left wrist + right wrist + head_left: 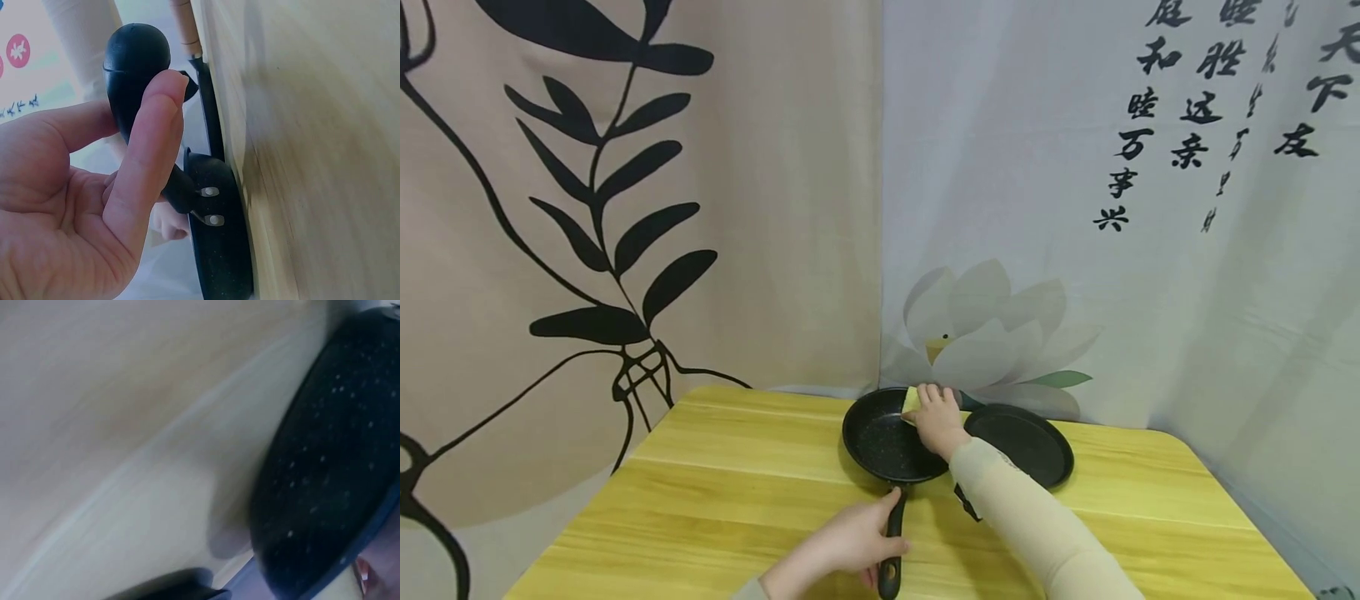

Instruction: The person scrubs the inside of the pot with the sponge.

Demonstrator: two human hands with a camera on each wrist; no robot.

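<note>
A black frying pan (880,442) with a speckled inside stands on the wooden table. My left hand (859,537) grips its black handle (139,56), thumb on one side and fingers on the other. At the pan's far right inner side, my right hand (938,419) holds a yellow cleaning pad (911,402), sponge or cloth, against the wall. Fingers cover most of that pad. The right wrist view shows the pan's speckled outer side (325,462), with only a sliver of the hand at the lower right corner.
Right of the frying pan lies a flat, shallow black pan (1026,446), partly behind my right sleeve (1030,517). The yellow wood-grain table (737,467) extends to both sides. Printed curtains (790,208) hang close behind its far edge.
</note>
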